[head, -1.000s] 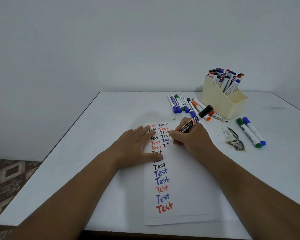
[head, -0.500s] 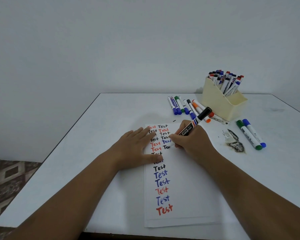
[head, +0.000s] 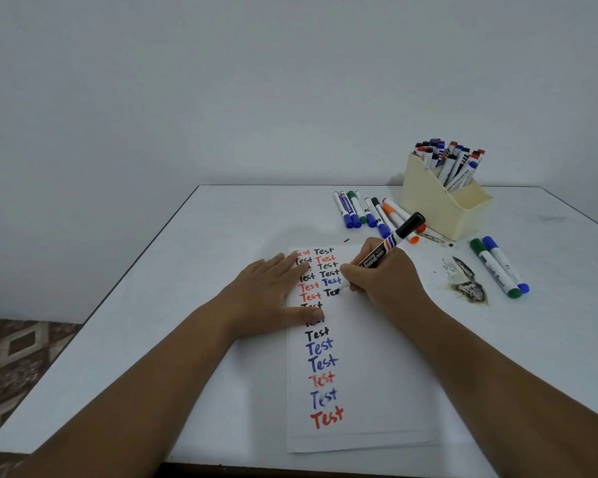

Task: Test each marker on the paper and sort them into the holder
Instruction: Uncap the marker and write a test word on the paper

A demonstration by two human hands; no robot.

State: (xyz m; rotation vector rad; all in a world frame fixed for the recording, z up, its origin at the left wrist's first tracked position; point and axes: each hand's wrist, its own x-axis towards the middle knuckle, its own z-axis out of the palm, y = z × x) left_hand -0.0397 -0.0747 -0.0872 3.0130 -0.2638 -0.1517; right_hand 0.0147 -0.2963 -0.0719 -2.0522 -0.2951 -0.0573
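A white paper sheet (head: pixel 366 381) lies on the table, covered with the word "Test" in red, black and blue. My left hand (head: pixel 273 294) rests flat on the sheet's left edge, fingers spread. My right hand (head: pixel 384 281) grips a black marker (head: pixel 389 244), whose tip touches the paper at the end of a black "Test". A cream holder (head: pixel 439 208) at the back right is full of several markers. A row of loose markers (head: pixel 363 212) lies to its left. A green marker (head: pixel 492 267) and a blue marker (head: pixel 506 263) lie to the right.
The white table (head: pixel 194 288) ends at its left edge above a patterned floor (head: pixel 11 360). A dark stain with crumpled scraps (head: pixel 468 286) sits between my right hand and the green marker. A plain wall stands behind the table.
My right hand has moved slightly down and right while writing; the black "Test" in the second column has gained letters. My left hand has stayed in place.
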